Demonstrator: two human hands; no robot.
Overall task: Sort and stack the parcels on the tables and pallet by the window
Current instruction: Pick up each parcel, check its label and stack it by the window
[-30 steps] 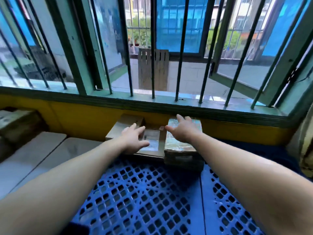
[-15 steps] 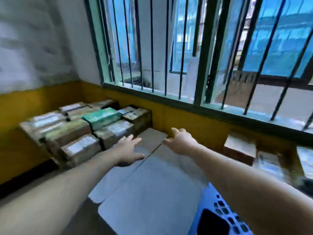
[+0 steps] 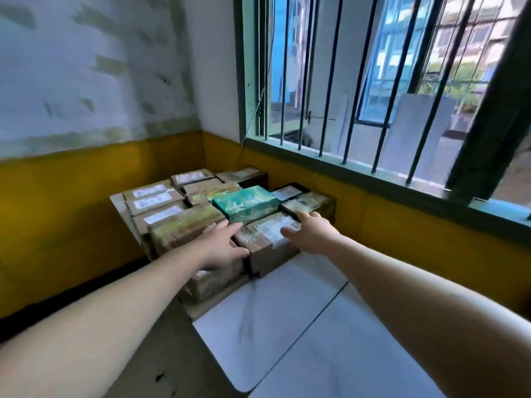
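Parcels [image 3: 218, 208] fill the frame centre in a tight stack. I see the left hand [image 3: 222, 245] and right hand [image 3: 311, 232] spread wide beside one taped parcel [image 3: 267, 235], gripping nothing. Pulling it may topple the green box [image 3: 246, 203].

Daylight is admitted through the barred window [image 3: 373, 96] at far right; edges are bent by wide-angle distortion, and motion blur is seen throughout.
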